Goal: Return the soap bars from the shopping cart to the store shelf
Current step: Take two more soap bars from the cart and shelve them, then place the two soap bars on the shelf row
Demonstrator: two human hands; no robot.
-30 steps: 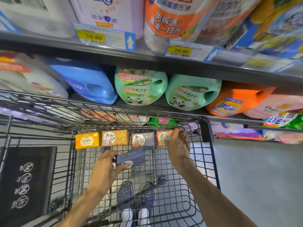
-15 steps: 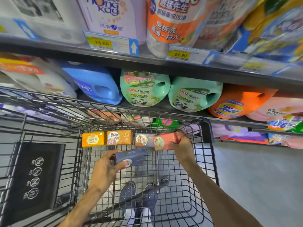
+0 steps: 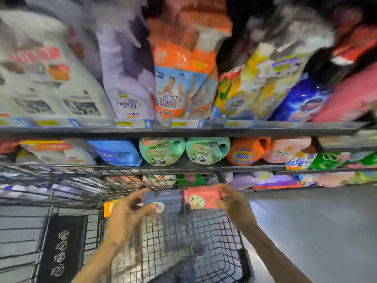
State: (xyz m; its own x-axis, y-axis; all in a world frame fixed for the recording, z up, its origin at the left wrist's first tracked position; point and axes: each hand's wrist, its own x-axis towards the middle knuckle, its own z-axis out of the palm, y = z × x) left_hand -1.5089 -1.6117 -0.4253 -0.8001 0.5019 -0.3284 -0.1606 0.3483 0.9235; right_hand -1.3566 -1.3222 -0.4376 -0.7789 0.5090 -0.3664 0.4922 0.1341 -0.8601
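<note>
My left hand (image 3: 124,215) grips a dark blue soap bar (image 3: 163,201) above the wire shopping cart (image 3: 204,242). Beside it, my right hand (image 3: 232,201) holds a red soap bar (image 3: 201,198) by its right end. Both bars are lifted above the cart's far rim and sit side by side. An orange soap bar (image 3: 109,207) shows at the cart's far wall, partly hidden behind my left hand. The store shelf (image 3: 183,129) stretches across the view above the cart. The picture is blurred by motion.
Detergent jugs, blue (image 3: 116,154), two green (image 3: 161,152) and orange (image 3: 246,152), lie on the shelf just past the cart. Refill bags (image 3: 177,84) fill the shelf above, with yellow price tags (image 3: 132,123) along its edge. Grey floor (image 3: 316,231) lies to the right.
Both hands have risen with their soap bars, from inside the cart to above its far rim. The view has tilted up toward the upper shelf. The row of bars at the cart wall is mostly hidden now.
</note>
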